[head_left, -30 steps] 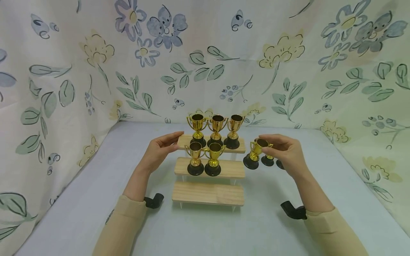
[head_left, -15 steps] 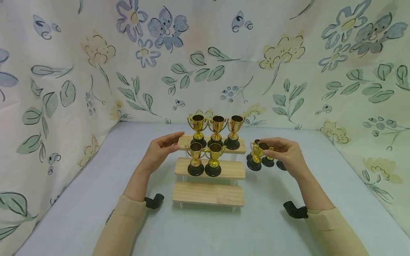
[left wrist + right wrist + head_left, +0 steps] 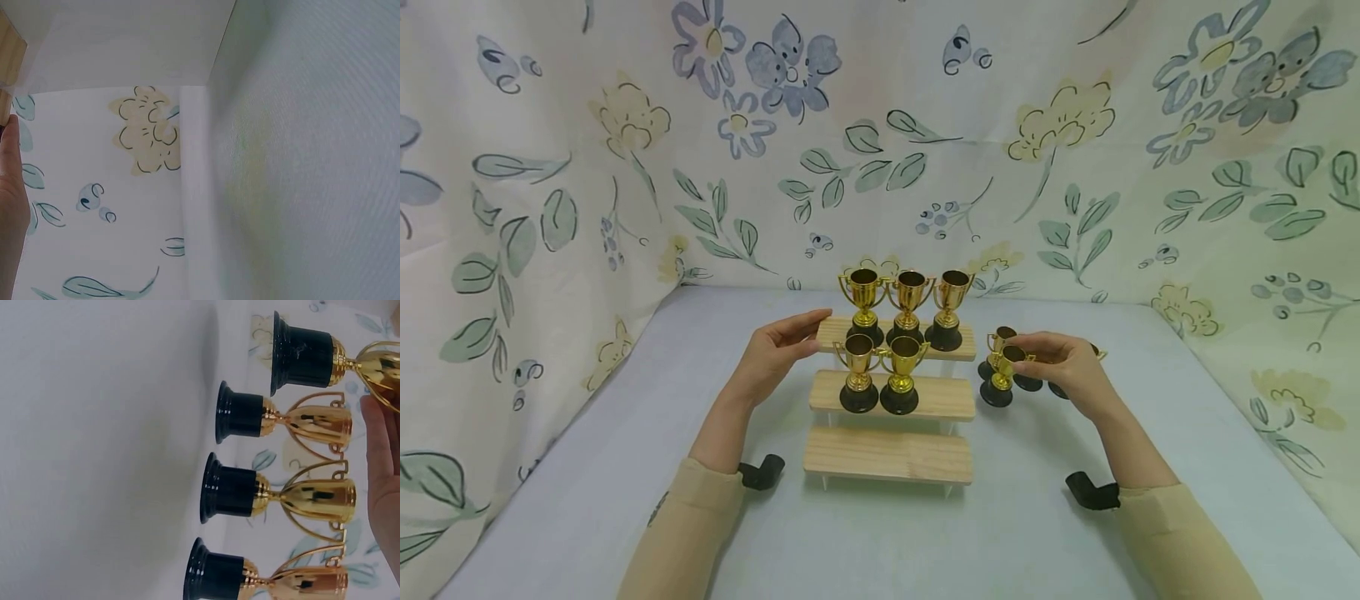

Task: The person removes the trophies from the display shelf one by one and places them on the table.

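Note:
My left hand point(image 3: 771, 354) holds the left end of the top wooden shelf point(image 3: 832, 331) of a three-step display stand; in the left wrist view its fingers appear at the left edge. My right hand point(image 3: 1070, 371) pinches a small gold trophy cup point(image 3: 1000, 379) by its upper part, right of the stand. The right wrist view shows this trophy's black base point(image 3: 306, 356) raised off the table. Behind and beside it stand three more trophies, among them a copper-gold one point(image 3: 319, 423) and a yellow-gold one point(image 3: 315, 497), partly hidden by the hand in the head view.
Three trophies point(image 3: 908, 292) stand in a row on the top shelf. Two more point(image 3: 857, 358) occupy the left and middle of the second shelf point(image 3: 947, 400). The lowest shelf point(image 3: 887, 457) bears nothing. Floral cloth point(image 3: 880, 167) hangs behind the white table point(image 3: 1015, 533).
The right hand and its trophy have moved slightly down and to the right in the head view, uncovering another trophy behind. The left hand keeps its place on the shelf.

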`<action>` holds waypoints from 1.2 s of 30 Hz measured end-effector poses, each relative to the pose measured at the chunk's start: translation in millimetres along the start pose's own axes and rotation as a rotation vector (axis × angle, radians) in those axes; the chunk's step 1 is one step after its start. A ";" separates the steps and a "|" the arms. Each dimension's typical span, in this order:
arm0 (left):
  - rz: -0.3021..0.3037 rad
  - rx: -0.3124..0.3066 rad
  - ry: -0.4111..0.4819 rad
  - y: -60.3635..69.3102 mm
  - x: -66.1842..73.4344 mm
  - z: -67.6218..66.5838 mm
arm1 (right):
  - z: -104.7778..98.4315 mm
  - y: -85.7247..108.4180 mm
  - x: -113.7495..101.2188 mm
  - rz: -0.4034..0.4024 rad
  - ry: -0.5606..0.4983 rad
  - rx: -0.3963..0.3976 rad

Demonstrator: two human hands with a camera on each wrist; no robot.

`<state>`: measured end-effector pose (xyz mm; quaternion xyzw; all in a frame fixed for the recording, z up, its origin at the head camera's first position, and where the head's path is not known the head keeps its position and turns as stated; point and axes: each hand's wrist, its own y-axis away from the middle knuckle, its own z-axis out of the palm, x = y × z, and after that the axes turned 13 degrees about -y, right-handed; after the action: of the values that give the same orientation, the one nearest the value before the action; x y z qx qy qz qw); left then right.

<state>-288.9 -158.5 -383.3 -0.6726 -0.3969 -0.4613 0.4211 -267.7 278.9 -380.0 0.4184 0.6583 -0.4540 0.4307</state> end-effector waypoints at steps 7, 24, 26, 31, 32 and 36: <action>0.004 0.000 -0.002 -0.2 0.0 0.2 | -2.5 -1.7 6.2 0.042 0.025 -0.034; 0.002 0.002 0.000 0.1 -1.4 0.1 | -2.2 -3.4 16.5 0.097 0.039 -0.035; 0.004 0.001 0.000 -0.2 -1.5 0.0 | -2.4 -3.3 16.6 0.099 0.039 -0.036; 0.010 -0.001 0.006 -0.4 -1.6 -0.4 | -2.8 -2.9 17.8 0.116 0.044 -0.029; 0.012 -0.003 0.007 -0.4 -1.7 -0.5 | -2.7 -2.9 18.0 0.122 0.045 -0.025; 0.014 -0.008 0.012 -0.3 -1.7 -0.8 | -3.1 -3.2 19.7 0.134 0.062 -0.018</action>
<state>-289.8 -159.4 -384.7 -0.6743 -0.3879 -0.4639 0.4238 -276.8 284.3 -397.2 0.4716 0.6458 -0.4049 0.4433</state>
